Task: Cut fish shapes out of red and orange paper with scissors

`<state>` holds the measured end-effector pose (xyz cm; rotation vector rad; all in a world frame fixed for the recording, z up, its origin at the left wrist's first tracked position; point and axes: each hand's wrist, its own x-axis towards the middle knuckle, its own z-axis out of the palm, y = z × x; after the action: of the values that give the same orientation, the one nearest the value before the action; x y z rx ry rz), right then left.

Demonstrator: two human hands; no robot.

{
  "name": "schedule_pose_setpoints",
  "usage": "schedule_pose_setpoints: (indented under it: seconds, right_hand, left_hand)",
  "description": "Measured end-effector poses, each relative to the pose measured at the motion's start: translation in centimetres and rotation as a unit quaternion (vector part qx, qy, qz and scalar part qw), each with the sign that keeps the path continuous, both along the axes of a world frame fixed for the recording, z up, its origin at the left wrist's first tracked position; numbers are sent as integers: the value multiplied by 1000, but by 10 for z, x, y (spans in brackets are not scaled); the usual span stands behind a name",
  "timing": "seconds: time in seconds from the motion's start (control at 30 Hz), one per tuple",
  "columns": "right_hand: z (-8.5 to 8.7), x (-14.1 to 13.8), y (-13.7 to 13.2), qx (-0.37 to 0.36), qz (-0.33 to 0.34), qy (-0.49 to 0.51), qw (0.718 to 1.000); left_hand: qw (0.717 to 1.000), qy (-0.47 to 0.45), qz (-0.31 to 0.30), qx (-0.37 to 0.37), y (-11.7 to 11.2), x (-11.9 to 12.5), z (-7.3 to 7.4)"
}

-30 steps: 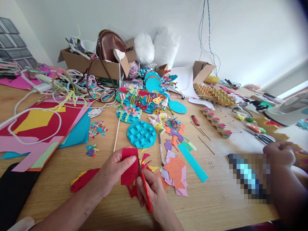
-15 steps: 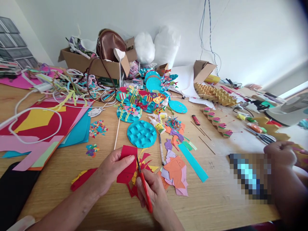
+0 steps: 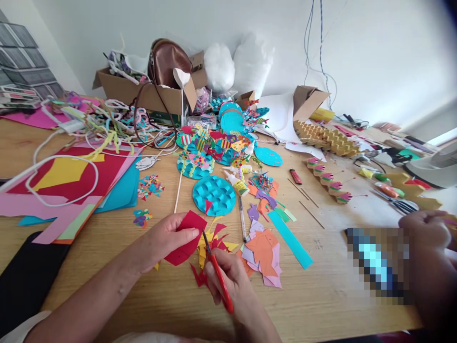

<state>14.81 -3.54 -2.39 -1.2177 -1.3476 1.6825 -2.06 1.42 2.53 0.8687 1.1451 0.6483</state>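
Observation:
My left hand (image 3: 167, 243) pinches a piece of red paper (image 3: 187, 247), its thumb on top, above the front of the table. Red-handled scissors (image 3: 222, 283) sit in my right hand (image 3: 232, 276), with the dark blades pointing up and left beside the paper's right edge. Beneath them lie red and yellow paper scraps (image 3: 217, 238). To the right is a stack of fish-shaped paper cutouts, an orange fish (image 3: 263, 252) uppermost. A blue woven-looking paper disc (image 3: 214, 196) lies just beyond the hands.
Coloured paper sheets (image 3: 71, 181) and a white cable (image 3: 94, 166) are at left. Glue bottles (image 3: 237, 183), a pen (image 3: 242, 219) and a blue paper strip (image 3: 291, 240) lie ahead. Another person's hand (image 3: 424, 231) is at far right, near a pixelated patch (image 3: 374, 267). Boxes (image 3: 124, 90) stand behind.
The red paper has turned in my left hand and sits slightly apart from the blades. A small red scrap now shows at the blue disc's lower edge. The whole view has shifted slightly.

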Motion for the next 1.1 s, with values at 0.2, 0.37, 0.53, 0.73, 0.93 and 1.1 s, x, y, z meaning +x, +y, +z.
schedule_pose_setpoints:
  seconds: [0.2,0.37,0.53,0.73,0.93,1.1]
  right_hand:
    - [-1,7,-3,2,27,-37,999]
    - [1,6,-4,0,17,-21,1000]
    - [1,4,-4,-8,9,-2,1000]
    - [0,5,-3,-16,15,-1,1000]
    - [0,12,-2,26,38,-16,999]
    - [4,19,0,43,68,-64,995]
  left_hand:
    - [1000,6,-12,1,-2,0,1]
    - [1000,-3,-18,2,-4,3,0]
    - [1000,-12,-16,3,-4,3,-2]
    - [999,-8,-32,0,-2,3,-3]
    - [999,-3,-46,-2,0,2,0]
    - [997,11,-71,3,1,-4,-2]
